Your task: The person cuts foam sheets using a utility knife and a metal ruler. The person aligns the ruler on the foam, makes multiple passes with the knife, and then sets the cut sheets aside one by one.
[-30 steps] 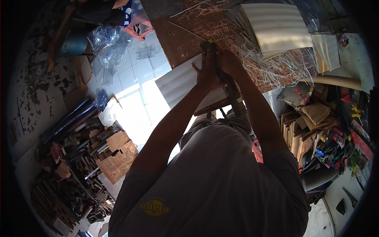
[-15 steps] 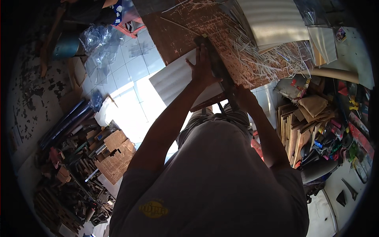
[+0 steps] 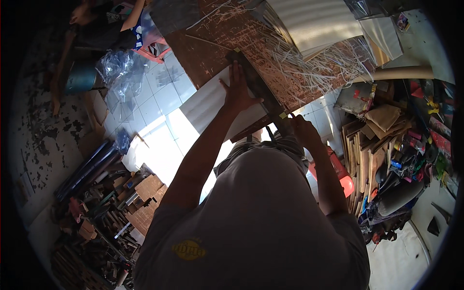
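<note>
A white sheet (image 3: pixel 200 107) lies on the worn brown table, jutting past its left edge. Along the sheet's right side runs a long dark straightedge (image 3: pixel 262 84), with a small yellow-green patch near each end. My left hand (image 3: pixel 237 94) presses down flat, fingers spread, on the sheet and against the straightedge. Just right of the straightedge's near end is my right hand (image 3: pixel 304 131), its fingers closed. A small pale tip shows at its front, but what it grips is too dark and small to name.
Thin pale strips (image 3: pixel 309 67) lie heaped on the table (image 3: pixel 217 36), beside stacked sheets (image 3: pixel 314 21). Upright boards (image 3: pixel 360 164) and a red plastic object (image 3: pixel 340 174) stand at right. Wood scraps (image 3: pixel 106 217) fill the lower left. Another person's arm (image 3: pixel 134 15) shows at top left.
My right hand has drawn a little right and toward me, off the straightedge's near end, uncovering its yellow-green patch. My left hand stays on the sheet. The whole view has shifted slightly.
</note>
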The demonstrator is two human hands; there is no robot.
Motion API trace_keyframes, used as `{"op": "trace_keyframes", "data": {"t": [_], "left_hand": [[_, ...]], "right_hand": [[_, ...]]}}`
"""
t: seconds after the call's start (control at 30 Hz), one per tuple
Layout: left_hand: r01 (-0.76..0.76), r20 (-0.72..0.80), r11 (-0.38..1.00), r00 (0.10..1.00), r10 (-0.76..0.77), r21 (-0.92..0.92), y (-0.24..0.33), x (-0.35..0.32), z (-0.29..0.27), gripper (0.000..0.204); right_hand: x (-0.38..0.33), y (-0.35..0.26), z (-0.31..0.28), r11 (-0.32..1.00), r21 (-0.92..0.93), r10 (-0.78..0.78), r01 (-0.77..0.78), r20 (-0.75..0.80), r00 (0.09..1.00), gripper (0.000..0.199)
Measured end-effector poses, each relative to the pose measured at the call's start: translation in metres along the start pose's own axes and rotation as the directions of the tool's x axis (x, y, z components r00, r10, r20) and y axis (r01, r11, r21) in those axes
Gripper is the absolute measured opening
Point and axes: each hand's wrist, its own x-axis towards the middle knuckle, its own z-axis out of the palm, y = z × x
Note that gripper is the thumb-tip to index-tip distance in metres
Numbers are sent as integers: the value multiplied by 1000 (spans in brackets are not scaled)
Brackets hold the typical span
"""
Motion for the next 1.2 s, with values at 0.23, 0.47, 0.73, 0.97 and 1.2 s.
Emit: {"op": "trace_keyframes", "data": {"t": [0.23, 0.47, 0.73, 0.97, 1.2], "left_hand": [[-4, -4, 998, 1000, 4, -62, 1, 1, -2, 160], [-16, -36, 994, 999, 13, -107, 2, -1, -2, 161], [4, -35, 998, 999, -7, -61, 1, -1, -1, 162], [38, 16, 999, 999, -38, -14, 8, 1, -4, 162], [41, 17, 999, 999, -41, -17, 5, -2, -8, 160]], "right_hand": [[-10, -14, -1, 999, 43, 17, -14, -79, 997, 27], [-2, -15, -10, 998, 28, 57, -56, -36, 998, 28], [69, -65, -27, 988, 151, -14, 40, -167, 986, 43], [174, -107, -35, 982, 188, 32, 8, -210, 977, 54], [212, -121, -38, 987, 154, -25, 50, -161, 987, 57]]}}
